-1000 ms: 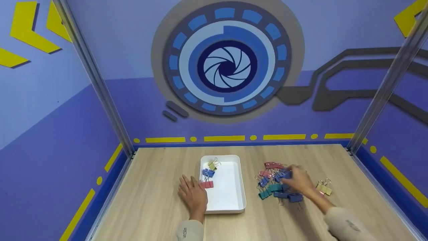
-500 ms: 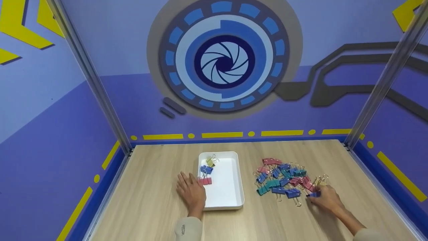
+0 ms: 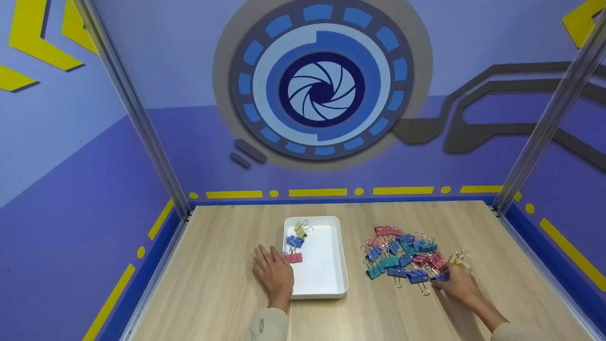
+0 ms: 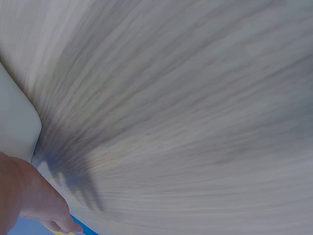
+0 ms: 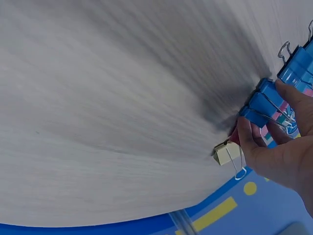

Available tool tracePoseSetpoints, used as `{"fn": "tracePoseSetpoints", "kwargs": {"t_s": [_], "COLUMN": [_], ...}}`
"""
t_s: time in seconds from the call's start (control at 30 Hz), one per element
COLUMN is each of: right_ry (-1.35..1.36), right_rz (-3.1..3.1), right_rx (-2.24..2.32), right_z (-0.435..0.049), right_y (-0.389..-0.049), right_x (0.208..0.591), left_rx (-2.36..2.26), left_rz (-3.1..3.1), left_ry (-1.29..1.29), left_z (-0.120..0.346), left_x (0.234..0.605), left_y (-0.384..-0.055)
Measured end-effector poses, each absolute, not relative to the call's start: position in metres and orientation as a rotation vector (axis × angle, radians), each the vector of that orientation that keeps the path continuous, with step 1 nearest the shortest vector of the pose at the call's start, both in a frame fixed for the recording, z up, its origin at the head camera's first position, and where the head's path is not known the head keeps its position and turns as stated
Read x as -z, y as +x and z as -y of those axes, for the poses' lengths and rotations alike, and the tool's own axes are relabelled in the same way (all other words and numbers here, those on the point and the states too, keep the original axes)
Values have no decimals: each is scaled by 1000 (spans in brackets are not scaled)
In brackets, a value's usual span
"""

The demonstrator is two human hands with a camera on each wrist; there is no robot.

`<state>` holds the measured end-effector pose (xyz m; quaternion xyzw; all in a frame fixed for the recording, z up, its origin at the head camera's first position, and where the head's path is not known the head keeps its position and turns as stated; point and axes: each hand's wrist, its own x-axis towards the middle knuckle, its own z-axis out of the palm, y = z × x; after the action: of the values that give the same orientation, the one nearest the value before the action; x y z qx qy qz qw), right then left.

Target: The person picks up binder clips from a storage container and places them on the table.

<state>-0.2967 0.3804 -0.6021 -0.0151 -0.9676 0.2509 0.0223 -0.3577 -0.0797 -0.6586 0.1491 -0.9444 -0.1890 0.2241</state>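
My right hand (image 3: 459,283) pinches a blue binder clip (image 5: 262,102) by its ends, low at the near right side of a loose pile of binder clips. Red, blue and green ones make up that pile, among them a green clip (image 3: 389,262) and another blue clip (image 3: 418,276) just left of the hand. A yellow binder clip (image 5: 227,152) lies beyond the fingers, partly hidden by them in the head view. My left hand (image 3: 274,274) rests with fingers spread along the left edge of a white tray (image 3: 344,265). In the left wrist view only part of that hand (image 4: 41,198) shows.
Inside the tray, along its left side, lie a yellow clip (image 3: 301,230), a blue clip (image 3: 295,241) and a red clip (image 3: 292,257). The wooden table (image 3: 227,237) is bordered by purple walls (image 3: 189,142) and metal posts (image 3: 137,109).
From over the pile, my right hand has moved right and toward me with the blue binder clip, then slightly left toward the other clips. The left hand stays at the tray.
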Motion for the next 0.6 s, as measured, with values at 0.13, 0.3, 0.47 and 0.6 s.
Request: {"fn": "tracePoseSetpoints", "kwargs": {"t_s": [0.13, 0.3, 0.47, 0.6], "right_ry": [14, 166, 262, 360], "right_rz": [2995, 2925, 2827, 2771], "right_rx": [-745, -666, -668, -747], "right_z": [-378, -369, -337, -296], "right_y": [-298, -295, -301, -312], "right_x": [591, 566, 546, 541], "left_rx": [534, 530, 535, 539], "left_rz": [2601, 2610, 2621, 2616], "left_ry": [406, 412, 404, 410], "left_z": [81, 82, 81, 80], "left_x": [659, 657, 654, 655], "left_y": [-358, -356, -356, -356]}}
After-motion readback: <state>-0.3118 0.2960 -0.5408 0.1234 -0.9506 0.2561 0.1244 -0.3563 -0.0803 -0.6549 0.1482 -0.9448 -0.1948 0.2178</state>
